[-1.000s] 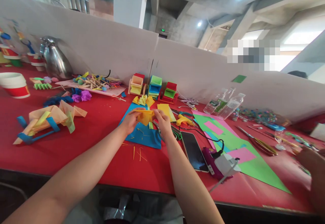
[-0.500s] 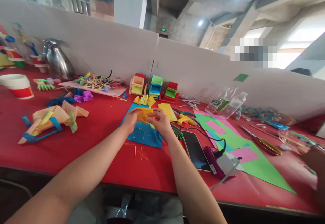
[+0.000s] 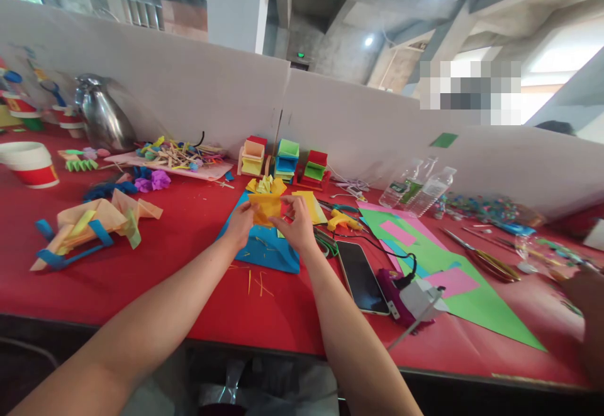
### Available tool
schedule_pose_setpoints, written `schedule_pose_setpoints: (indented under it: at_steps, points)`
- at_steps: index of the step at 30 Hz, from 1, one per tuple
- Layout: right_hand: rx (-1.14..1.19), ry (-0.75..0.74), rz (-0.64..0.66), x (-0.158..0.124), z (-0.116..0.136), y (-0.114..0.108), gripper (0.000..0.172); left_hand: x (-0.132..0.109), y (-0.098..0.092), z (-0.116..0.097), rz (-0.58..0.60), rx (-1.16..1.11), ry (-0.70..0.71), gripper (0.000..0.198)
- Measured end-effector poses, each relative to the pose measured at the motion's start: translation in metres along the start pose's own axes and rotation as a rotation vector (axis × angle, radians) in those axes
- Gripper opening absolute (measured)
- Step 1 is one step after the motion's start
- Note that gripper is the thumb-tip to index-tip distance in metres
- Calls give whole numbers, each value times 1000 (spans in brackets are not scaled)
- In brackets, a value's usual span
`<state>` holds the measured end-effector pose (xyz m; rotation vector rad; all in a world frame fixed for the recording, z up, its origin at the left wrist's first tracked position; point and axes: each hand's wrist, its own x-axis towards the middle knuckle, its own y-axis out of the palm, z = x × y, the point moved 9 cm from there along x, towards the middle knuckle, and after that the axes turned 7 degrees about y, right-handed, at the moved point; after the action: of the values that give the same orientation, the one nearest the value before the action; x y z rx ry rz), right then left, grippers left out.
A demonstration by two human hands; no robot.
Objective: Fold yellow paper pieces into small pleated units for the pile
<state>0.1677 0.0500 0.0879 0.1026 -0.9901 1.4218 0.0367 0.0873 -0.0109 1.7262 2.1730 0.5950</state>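
Observation:
Both my hands hold a small folded piece of orange-yellow paper [image 3: 265,208] above a blue sheet [image 3: 262,247] on the red table [image 3: 189,290]. My left hand [image 3: 241,224] grips its left side with closed fingers. My right hand [image 3: 297,227] pinches its right edge with thumb and fingertips. A yellow folded paper shape [image 3: 267,184] lies just behind the held piece, and a flat yellow sheet [image 3: 309,206] lies to its right.
Right of my hands lie a phone [image 3: 361,276], a yellow glue gun [image 3: 343,220], green [image 3: 472,306] and pink [image 3: 453,281] paper, scissors [image 3: 481,257] and bottles [image 3: 427,193]. Small coloured paper boxes [image 3: 287,159] stand at the white partition. A peach and blue paper craft [image 3: 89,224] lies left.
The orange-yellow paper has been turned and raised slightly between my hands. My right hand moved left, closer to my left hand.

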Motion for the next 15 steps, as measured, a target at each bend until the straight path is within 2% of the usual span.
schedule_pose_setpoints:
  at_steps: [5,13,15]
  points:
    - [28,55,47,0,-9,7,38,1,1,-4,14,-40,54,10]
    - [116,80,-7,-1,-11,2,34,2,0,-3,24,-36,62,7]
    - [117,72,-8,-1,-10,2,33,2,1,-1,34,-23,51,12]
